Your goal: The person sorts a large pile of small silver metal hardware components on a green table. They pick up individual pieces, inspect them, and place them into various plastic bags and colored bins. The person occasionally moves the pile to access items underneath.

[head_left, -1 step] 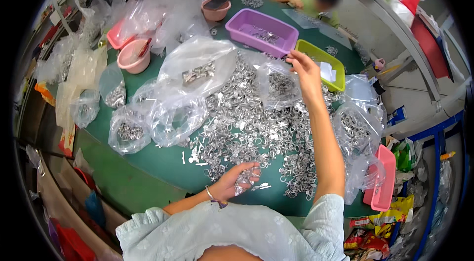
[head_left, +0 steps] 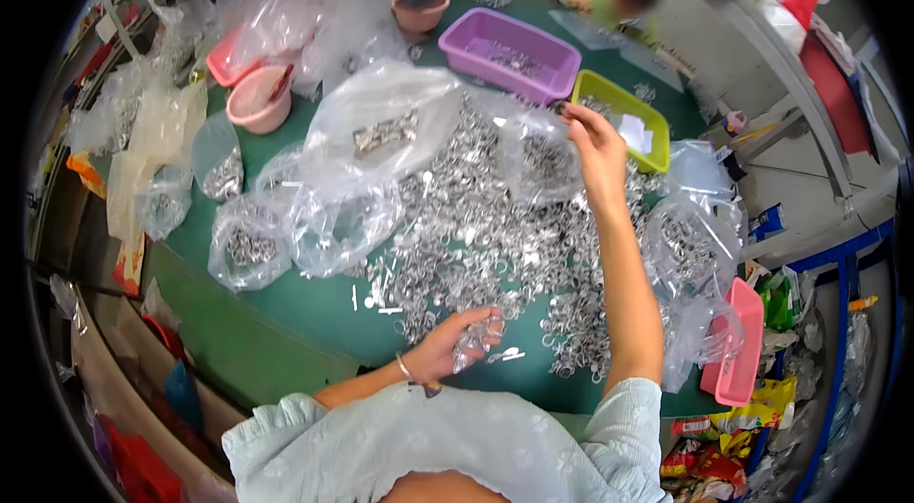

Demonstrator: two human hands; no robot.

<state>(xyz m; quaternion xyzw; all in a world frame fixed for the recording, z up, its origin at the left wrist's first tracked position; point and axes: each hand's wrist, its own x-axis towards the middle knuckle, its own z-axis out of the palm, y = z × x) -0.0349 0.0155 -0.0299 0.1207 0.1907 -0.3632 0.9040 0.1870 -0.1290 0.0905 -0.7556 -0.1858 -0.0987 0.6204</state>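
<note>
My left hand point(head_left: 455, 349) is cupped near the table's front edge, its fingers curled around a small bunch of silvery metal rings point(head_left: 476, 339). My right hand point(head_left: 600, 153) reaches far forward, with thumb and fingers drawn together beside the corner where a purple basin point(head_left: 457, 58) and a yellow-green basin point(head_left: 657, 153) meet. A small dark piece shows at its fingertips, too small to name. Between the hands spreads a large heap of loose metal rings point(head_left: 476, 246). A clear bag point(head_left: 538, 160) of similar metal pieces lies just left of my right wrist.
Clear plastic bags point(head_left: 390, 113) with metal pieces crowd the left side of the green table point(head_left: 248, 313). A pink bowl point(head_left: 259, 103) stands behind them. At the right edge sits a pink tray point(head_left: 738, 341). Across the table works another person point(head_left: 628, 3) wearing a dark cap.
The view has shifted slightly. At my right fingertips a small dark piece now shows by the purple basin's corner. My left hand keeps its hold on the rings.
</note>
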